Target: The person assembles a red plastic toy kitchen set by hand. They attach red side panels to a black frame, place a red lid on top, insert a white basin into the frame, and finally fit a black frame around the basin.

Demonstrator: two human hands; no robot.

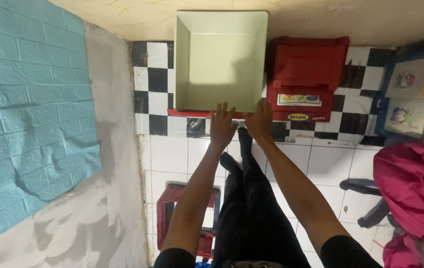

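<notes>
On my left there is a wall with turquoise brick-pattern covering (23, 114), and below, near my left arm, a small red stool (172, 218) stands on the white floor tiles. My left hand (222, 126) and my right hand (260, 121) are both stretched forward with the fingers spread flat against the near edge of an empty pale green box (220, 59), which sits on the black-and-white checkered floor (154, 79). Just beside the box on the right is a red crate (308, 69), and further right lies a pink cloth (415, 188).
</notes>
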